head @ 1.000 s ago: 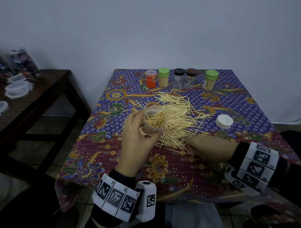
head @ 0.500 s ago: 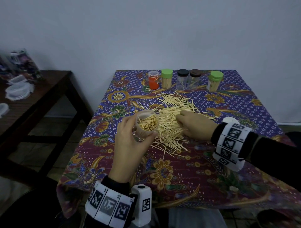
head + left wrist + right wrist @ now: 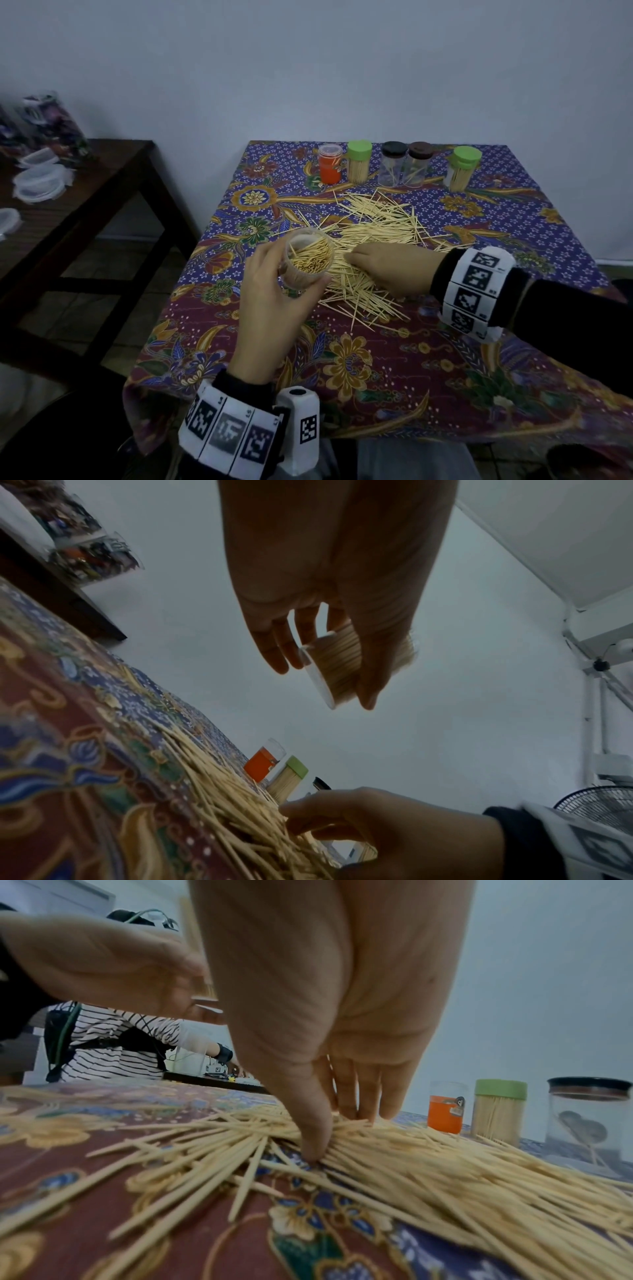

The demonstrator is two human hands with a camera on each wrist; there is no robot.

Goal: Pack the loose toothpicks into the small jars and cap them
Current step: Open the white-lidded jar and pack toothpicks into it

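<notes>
My left hand (image 3: 294, 274) grips a clear jar (image 3: 310, 257) half full of toothpicks, tilted and lifted above the cloth at the pile's left edge. In the left wrist view, thumb and fingers of the left hand (image 3: 322, 683) wrap the jar (image 3: 339, 666). My right hand (image 3: 356, 260) rests on the loose toothpicks (image 3: 376, 222) in the middle of the table. In the right wrist view, the right hand (image 3: 335, 1134) has its thumb tip (image 3: 313, 1150) on the cloth and pinches a bunch of toothpicks (image 3: 428, 1153) against the fingers.
Capped jars stand along the far edge: an orange one (image 3: 330, 164), two green-lidded (image 3: 359, 161) (image 3: 462, 168), two dark-lidded (image 3: 394, 164). A dark side table (image 3: 85, 192) with plastic tubs stands on the left. Another person in a striped shirt (image 3: 113, 1047) sits beyond.
My right hand left the pile's near edge and now sits on its middle, close to the jar. The left hand with the jar shifted a little left.
</notes>
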